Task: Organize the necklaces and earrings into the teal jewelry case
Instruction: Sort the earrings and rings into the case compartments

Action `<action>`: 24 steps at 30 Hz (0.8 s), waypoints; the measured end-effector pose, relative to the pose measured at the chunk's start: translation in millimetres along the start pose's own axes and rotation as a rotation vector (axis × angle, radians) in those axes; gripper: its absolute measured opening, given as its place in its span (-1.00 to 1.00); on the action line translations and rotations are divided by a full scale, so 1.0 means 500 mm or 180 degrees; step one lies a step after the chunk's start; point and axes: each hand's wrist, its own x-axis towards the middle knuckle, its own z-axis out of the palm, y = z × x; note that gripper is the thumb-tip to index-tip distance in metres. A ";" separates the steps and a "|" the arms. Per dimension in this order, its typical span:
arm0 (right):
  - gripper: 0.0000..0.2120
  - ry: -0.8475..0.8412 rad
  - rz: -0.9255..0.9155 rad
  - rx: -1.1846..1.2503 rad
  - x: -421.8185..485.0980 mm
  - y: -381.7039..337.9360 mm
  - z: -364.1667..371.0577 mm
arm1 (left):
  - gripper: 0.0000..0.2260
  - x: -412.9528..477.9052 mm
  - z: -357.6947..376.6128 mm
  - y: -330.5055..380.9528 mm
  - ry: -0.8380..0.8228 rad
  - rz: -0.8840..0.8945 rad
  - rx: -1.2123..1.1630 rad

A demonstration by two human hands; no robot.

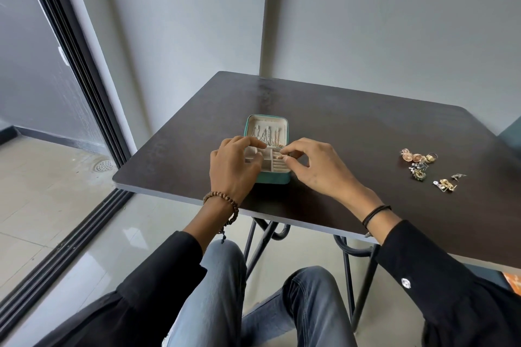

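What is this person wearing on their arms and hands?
Both arms are in long black sleeves; the right one carries a small white button. A brown wooden bead bracelet with a dark tassel circles the wrist of the left hand, and thin black cords circle that of the right hand. No gloves.

home balcony-side room: sliding door track point(70, 236), folding table point(352, 132).
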 end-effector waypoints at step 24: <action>-0.92 0.0858 0.1343 -0.0478 -0.110 0.305 -0.254 | -0.70 0.036 0.372 0.305 -0.1734 0.0999 0.0393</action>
